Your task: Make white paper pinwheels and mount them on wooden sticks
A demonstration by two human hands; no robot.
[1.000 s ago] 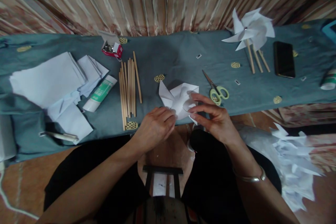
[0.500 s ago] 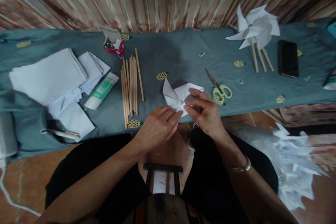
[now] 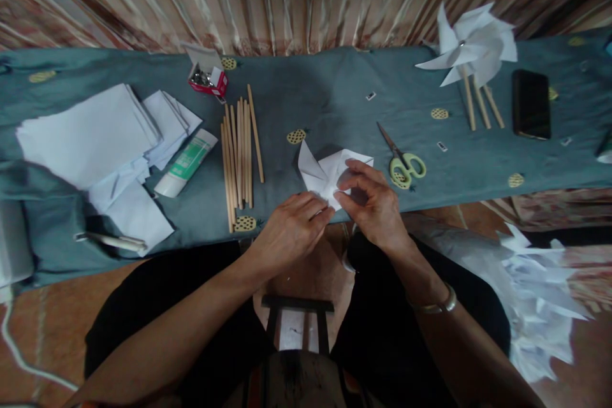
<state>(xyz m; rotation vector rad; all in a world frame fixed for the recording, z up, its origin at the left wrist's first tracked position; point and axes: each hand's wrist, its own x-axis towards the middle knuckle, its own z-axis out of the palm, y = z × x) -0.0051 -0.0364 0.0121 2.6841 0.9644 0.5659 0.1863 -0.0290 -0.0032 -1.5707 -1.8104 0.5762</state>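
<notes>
A: What lies at the left end of the tabletop [image 3: 329, 89]?

B: One thick stack of white sheets [image 3: 86, 134], with smaller pieces beside it too overlapped to count. One pale pen-like tool [image 3: 115, 241] lies near the front edge, and one green-and-white tube [image 3: 186, 162] just to the right of the paper

A: And after that?

B: Toward the back, one open red-and-white box [image 3: 209, 80] holding small metal bits, too small to number. In front of it come the wooden sticks [image 3: 238, 159], at least six, one of them slanting at the right side

A: Where are the hands?

B: Both are on one folded white paper [image 3: 329, 172], mid-tabletop at the front edge. The left hand [image 3: 291, 223] has its grip closed on the near edge; the right hand [image 3: 375, 207] has its grip pinched on a flap, thumb and forefinger together. One pointed flap stands up at the paper's left; the fingers cover too much to count the others

A: Further right?

B: One pair of green-handled scissors [image 3: 400, 155], tips pointing to the back, then white pinwheels [image 3: 492, 44] with overlapping heads and three sticks showing, and one black phone [image 3: 531, 104]. Below the tabletop sits one heap of white paper shapes [image 3: 540, 299], number unclear
</notes>
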